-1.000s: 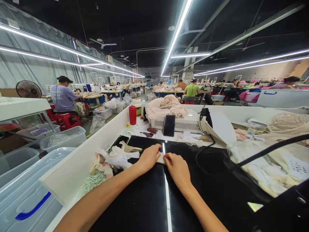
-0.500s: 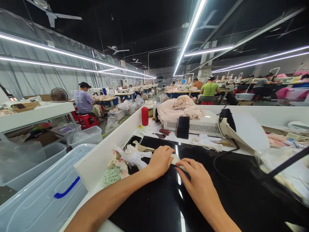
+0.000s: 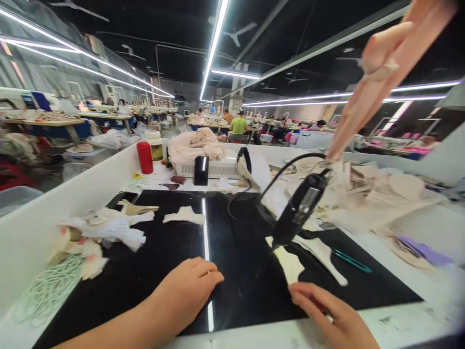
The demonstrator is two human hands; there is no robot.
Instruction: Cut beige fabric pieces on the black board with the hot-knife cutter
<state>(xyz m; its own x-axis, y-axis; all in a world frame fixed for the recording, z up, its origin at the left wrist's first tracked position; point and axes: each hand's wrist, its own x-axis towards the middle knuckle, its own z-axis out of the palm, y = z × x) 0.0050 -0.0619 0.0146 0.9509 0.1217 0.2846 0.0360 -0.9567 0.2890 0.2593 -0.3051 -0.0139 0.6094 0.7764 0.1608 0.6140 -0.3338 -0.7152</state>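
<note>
Left hand (image 3: 187,286): flat on the black mat (image 3: 156,271), palm down, fingers loosely together, holding nothing.
Right hand (image 3: 332,317): at the near mat edge, fingers curled a little, empty as far as can be seen; tips near a pale fabric strip (image 3: 288,261).
Hands: well apart, a bright light reflection (image 3: 206,232) running up the mat between them.
Fabric piece (image 3: 184,215): small cream cut piece lying flat on the mat, far side, well beyond the left hand and touched by neither hand.
Black tool (image 3: 300,208): dark handheld unit with a cable, tilted over the mat right of centre; stands between the right hand and the far bench.
Tweezers (image 3: 350,261): teal, lying on the mat right of the strip.
Scrap pile (image 3: 105,228): white and cream offcuts on the mat's left edge, near the left forearm.
Cord (image 3: 51,288): pale green coil, left of the mat, just beside the scraps.
Phone (image 3: 121,198): dark, at the mat's far left corner.
Red can (image 3: 145,157): upright on the far bench, by the white wall.
White box (image 3: 210,167): vented, heaped with cream cloth, a small dark device leaning on its front.
Cloth heap (image 3: 370,194): cream pieces to the right, beyond the tool.
Background: people seated at rows of tables, well away.
</note>
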